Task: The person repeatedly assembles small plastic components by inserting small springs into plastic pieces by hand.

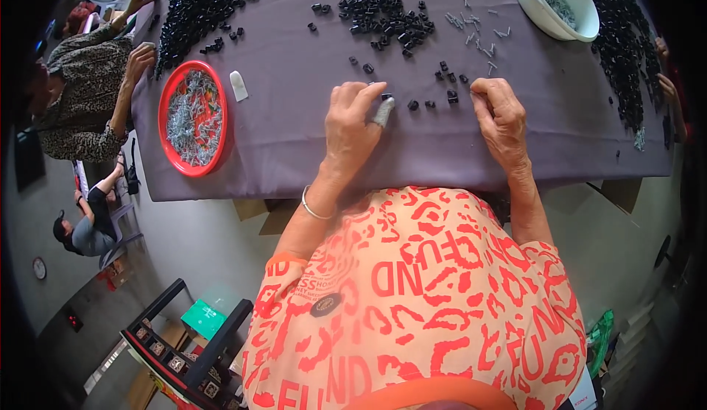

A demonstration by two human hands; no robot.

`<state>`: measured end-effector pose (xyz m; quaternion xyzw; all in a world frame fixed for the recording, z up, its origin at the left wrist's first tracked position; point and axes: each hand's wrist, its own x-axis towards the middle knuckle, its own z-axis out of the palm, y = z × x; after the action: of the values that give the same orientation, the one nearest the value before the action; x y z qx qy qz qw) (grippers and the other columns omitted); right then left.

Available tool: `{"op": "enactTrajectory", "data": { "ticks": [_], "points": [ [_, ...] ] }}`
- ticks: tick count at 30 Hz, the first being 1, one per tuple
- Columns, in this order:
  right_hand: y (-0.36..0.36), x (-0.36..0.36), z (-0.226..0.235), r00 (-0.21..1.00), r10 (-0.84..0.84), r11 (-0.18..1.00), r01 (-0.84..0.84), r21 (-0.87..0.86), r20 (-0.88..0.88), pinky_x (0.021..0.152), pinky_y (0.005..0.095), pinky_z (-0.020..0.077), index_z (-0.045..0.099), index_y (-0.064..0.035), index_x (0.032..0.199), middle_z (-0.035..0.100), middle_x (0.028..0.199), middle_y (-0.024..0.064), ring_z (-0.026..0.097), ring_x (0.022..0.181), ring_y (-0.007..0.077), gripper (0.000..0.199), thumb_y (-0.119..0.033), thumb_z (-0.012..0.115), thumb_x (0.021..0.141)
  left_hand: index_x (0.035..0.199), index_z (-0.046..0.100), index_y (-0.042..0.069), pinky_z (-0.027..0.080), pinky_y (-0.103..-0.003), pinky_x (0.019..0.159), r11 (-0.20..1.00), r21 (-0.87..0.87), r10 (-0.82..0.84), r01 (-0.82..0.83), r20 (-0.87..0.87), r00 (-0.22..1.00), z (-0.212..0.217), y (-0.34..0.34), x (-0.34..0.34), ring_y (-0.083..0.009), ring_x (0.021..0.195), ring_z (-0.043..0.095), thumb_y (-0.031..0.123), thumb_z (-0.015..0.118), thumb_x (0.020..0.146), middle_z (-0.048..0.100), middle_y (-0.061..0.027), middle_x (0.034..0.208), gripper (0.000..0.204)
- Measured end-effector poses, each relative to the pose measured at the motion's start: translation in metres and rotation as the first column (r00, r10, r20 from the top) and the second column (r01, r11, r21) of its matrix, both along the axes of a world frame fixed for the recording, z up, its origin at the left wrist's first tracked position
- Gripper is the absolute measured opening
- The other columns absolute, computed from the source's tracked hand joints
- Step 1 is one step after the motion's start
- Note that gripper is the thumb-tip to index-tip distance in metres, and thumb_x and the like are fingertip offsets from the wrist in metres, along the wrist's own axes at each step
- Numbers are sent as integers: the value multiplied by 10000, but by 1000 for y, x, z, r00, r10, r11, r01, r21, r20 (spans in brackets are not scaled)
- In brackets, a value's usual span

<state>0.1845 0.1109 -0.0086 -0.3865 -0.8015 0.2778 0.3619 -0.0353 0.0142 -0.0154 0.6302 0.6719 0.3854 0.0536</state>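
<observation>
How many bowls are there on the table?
2: the red bowl, left of the left hand; the white bowl, beyond the right hand, farther right. Any past the picture's top edge wouldn't show.

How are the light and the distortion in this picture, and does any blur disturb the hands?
Head view: soft light on the purple-grey tablecloth, small glints on the black pieces; head view: corners fall to black, and the seated person at left appears tipped sideways; head view: left hand and right hand look readable, without strong blur.
</observation>
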Motion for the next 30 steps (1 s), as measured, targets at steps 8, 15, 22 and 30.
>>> {"op": "enactTrajectory", "data": {
  "ticks": [8, 15, 22, 30],
  "points": [
    [-1, 13, -13, 995, -42, 999, 44, 28, -90, 609, 240, 441, 581, -15, 920, 567, 840, 62, 521, 673, 128, 142, 78, 592, 814, 914, 648, 89, 448, -366, 704, 999, -34, 34, -36, -57, 998, 0, 4, 8, -266, 812, 523, 69, 727, 666, 561, -72, 860, 261],
    [-4, 10, -25, 984, -98, 990, 112, 86, -148, 602, 240, 447, 585, -23, 928, 582, 837, 64, 533, 672, 135, 134, 58, 605, 824, 889, 669, 123, 451, -346, 733, 991, -41, -133, 128, -131, 983, 9, 27, 37, -240, 835, 514, 81, 734, 623, 565, -45, 867, 277],
    [-3, 10, -25, 983, -108, 989, 121, 86, -147, 598, 242, 457, 591, -30, 935, 584, 831, 61, 537, 664, 132, 138, 53, 609, 826, 899, 663, 89, 460, -357, 757, 980, -52, -197, 192, -134, 971, 0, 29, 41, -243, 869, 520, 34, 705, 621, 580, -36, 886, 286],
    [-4, 11, -24, 974, -143, 987, 153, 45, -174, 570, 224, 445, 598, -32, 919, 590, 820, 42, 514, 634, 94, 148, 58, 630, 806, 922, 653, 55, 496, -268, 583, 950, -257, 81, 177, 751, 656, 14, 17, 51, -167, 646, 607, -2, 692, 744, 630, -69, 787, 191]
  ]
}}
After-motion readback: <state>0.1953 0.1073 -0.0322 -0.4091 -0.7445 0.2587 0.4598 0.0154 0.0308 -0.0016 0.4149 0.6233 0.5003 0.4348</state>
